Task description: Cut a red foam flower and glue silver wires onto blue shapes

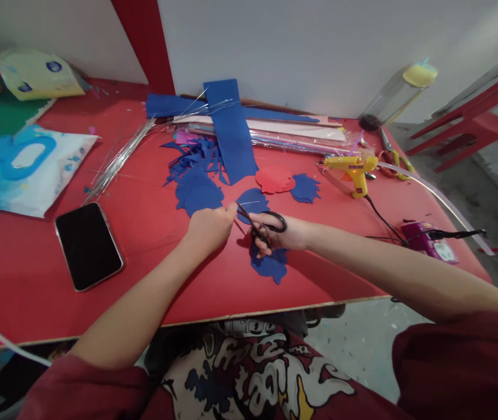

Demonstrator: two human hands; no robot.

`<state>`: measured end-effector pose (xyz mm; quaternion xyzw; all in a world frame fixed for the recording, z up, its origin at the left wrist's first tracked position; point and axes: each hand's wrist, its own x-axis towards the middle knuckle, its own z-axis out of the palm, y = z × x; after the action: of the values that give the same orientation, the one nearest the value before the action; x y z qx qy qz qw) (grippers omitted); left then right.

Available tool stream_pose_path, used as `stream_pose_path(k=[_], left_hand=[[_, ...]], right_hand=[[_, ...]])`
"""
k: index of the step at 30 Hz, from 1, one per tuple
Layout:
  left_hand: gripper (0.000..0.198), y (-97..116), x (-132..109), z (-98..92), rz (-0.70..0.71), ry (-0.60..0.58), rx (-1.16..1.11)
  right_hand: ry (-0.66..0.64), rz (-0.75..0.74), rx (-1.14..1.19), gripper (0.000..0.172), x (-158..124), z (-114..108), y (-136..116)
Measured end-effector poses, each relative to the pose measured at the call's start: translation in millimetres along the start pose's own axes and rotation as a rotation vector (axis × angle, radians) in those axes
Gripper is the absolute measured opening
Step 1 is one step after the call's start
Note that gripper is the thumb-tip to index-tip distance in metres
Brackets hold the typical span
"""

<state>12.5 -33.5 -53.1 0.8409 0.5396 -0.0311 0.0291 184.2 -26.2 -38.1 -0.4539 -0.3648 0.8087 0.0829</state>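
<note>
My right hand (280, 234) grips black-handled scissors (261, 223), fingers through the loops, blades pointing up-left toward my left hand. My left hand (211, 226) is closed in a pinch at the blade tips, holding something thin, seemingly a fine wire, too small to name surely. Both hands hover over the red table (152, 256). A blue cut-out shape (270, 265) lies under my right hand. Another blue piece (253, 203) sits just beyond the scissors.
Blue foam scraps (198, 189), a long blue strip (231, 131), a red cut-out (274, 179) and a yellow glue gun (354, 170) lie farther back. A phone (88, 245) rests left. Silver wires (119, 157), plastic packets (25, 169), purple tool (426, 239), second scissors (392, 154).
</note>
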Motion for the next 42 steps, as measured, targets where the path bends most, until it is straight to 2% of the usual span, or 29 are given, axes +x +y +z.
stream_pose_path(k=[3,6,8,10,15,21,24,27,30,34,37,42], left_hand=[[0.029,-3,1,-1.2,-0.089,0.054,0.019],[0.033,-4,1,-3.0,-0.198,0.116,0.021],[0.035,-5,1,-3.3,-0.242,0.153,0.017],[0.036,-5,1,-2.6,-0.272,0.172,0.017],[0.038,-3,2,2.4,-0.289,0.136,0.008],[0.043,1,3,10.4,-0.226,0.068,0.011],[0.04,2,2,13.3,-0.182,0.041,0.014],[0.037,2,2,15.5,-0.143,0.085,0.031],[0.036,2,1,16.0,-0.12,0.131,0.05],[0.034,5,-1,13.0,-0.098,0.097,0.048],[0.031,7,-3,11.2,-0.085,0.086,0.047],[0.031,4,-2,14.0,-0.088,0.16,0.063]], right_hand=[[-0.019,0.065,0.101,0.042,-5,-3,-1],[-0.05,0.066,0.124,0.042,-8,-8,-1],[-0.083,0.016,0.11,0.042,-11,-11,0],[-0.056,-0.093,0.062,0.043,-12,-14,1],[0.256,-0.424,-0.275,0.045,-15,-24,-3],[0.738,-0.569,-0.503,0.049,-14,-65,-36],[0.852,-0.52,-0.786,0.039,-7,-93,-65],[0.968,-0.289,-1.166,0.02,5,-122,-99],[1.093,-0.21,-1.306,0.019,20,-150,-132],[1.214,-0.125,-1.371,0.033,36,-184,-167],[1.282,-0.126,-1.388,0.043,44,-207,-187],[1.319,-0.158,-1.416,0.04,36,-242,-214]])
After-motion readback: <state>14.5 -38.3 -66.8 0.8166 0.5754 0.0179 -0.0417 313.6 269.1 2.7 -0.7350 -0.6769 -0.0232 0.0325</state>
